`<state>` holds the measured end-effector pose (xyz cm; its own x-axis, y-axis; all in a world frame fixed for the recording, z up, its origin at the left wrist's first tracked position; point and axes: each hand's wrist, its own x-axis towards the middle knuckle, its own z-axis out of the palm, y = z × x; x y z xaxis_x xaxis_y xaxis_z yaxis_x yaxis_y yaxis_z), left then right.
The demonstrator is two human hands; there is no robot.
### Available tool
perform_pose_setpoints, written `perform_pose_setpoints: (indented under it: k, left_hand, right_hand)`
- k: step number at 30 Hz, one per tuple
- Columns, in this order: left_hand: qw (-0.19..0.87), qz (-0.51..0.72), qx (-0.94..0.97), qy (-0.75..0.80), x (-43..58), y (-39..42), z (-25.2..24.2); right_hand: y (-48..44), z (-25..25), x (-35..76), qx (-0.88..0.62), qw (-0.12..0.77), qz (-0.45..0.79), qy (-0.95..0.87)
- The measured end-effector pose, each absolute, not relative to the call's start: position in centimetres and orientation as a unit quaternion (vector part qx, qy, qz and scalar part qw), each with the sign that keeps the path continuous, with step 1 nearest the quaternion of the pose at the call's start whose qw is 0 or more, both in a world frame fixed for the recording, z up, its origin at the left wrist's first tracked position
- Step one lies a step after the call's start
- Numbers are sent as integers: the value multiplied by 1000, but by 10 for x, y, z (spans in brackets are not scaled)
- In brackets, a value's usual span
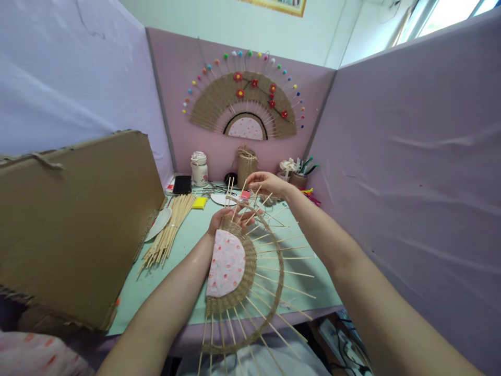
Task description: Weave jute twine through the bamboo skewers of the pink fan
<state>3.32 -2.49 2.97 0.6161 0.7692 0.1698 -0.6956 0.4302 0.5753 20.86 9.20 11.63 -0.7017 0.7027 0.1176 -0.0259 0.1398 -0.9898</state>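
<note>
Fingers of the left hand (pixel 217 221), curled, grip the upper end of a half-round fan frame (pixel 249 274) of pale wooden sticks (pixel 270 258), tan twine and pink spotted panel (pixel 227 263), extending below them. Expect light, springy, breakable sticks; hold the woven band (pixel 251 256). Right hand (pixel 269 184): fingers bent, near stick tips; any hold indiscernible. Left fingers partly hidden.

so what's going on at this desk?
Someone's left hand holds the far end of a fan-shaped piece. The right hand is up by the stick tips there; whether it grips one is too small to tell. A cord-like arc crosses the sticks, spaced out from the inner woven band. A decorated fan is up behind.
</note>
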Motion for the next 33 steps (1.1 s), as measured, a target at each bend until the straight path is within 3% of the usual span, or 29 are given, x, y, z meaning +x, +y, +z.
perform_pose_setpoints:
  k: [7,20,25,33]
  left_hand:
    - [856,429,283,54,37,-26,30]
    - [846,443,291,64,38,-30,33]
    - [845,444,292,58,37,-29,32]
    - [851,438,285,56,38,-31,35]
  right_hand:
    - [77,91,173,-212,266,635,-693]
    - [78,95,185,-251,263,581,-728]
    - [86,108,196,-263,251,536,-762]
    - [92,145,212,-235,222,585,-744]
